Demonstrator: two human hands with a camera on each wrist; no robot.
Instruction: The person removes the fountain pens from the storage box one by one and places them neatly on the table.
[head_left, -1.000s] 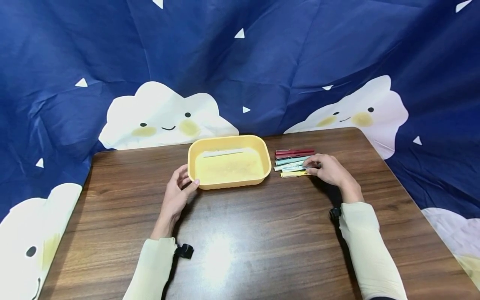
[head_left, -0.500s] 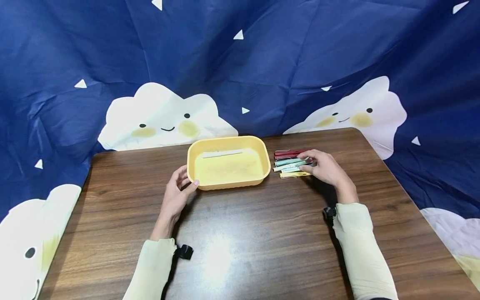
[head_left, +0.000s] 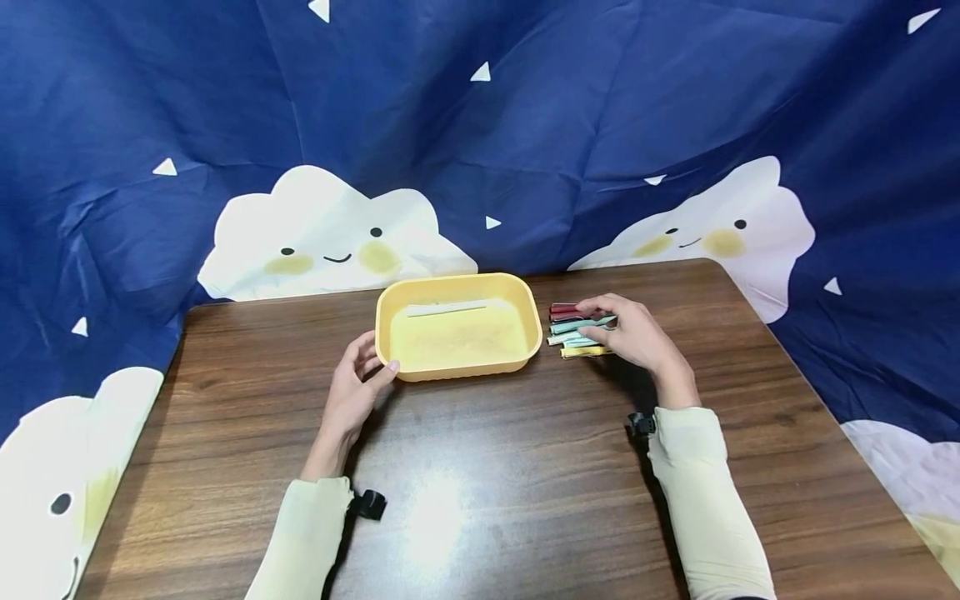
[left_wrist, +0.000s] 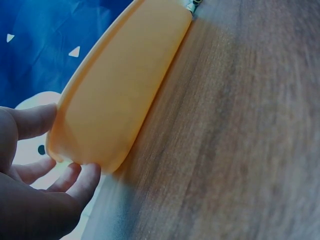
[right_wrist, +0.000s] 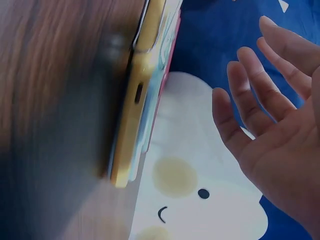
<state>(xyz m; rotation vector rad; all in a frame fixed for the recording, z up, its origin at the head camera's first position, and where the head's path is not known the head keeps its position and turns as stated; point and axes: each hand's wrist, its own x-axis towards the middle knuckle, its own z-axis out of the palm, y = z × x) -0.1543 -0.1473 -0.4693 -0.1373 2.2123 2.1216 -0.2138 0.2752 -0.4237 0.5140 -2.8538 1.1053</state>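
Observation:
My left hand (head_left: 352, 387) holds the near left corner of a yellow plastic bin (head_left: 462, 367). In the left wrist view its thumb and fingertips lie against the orange-looking wall (left_wrist: 115, 85). Inside the bin, along its back, lies a slim white pen-like stick (head_left: 446, 308). Right of the bin is a row of pens with wire clips: dark red (head_left: 562, 309), teal (head_left: 572, 327), whitish and yellow (head_left: 585, 352). Above their right ends hovers my right hand (head_left: 637, 337). Its fingers (right_wrist: 250, 90) are spread and bent slightly, with nothing between them, apart from the yellow pen (right_wrist: 132, 110).
Bin and pens are near the back edge of a brown wood-grain table (head_left: 525, 483). A dark blue cloth (head_left: 525, 125) with white clouds hangs behind it and down the sides. Each wrist carries a small black camera (head_left: 369, 504).
My right hand has shifted left over the pens, its fingers moving from the pens' right ends toward their middle. My left hand and the bin stay where they were.

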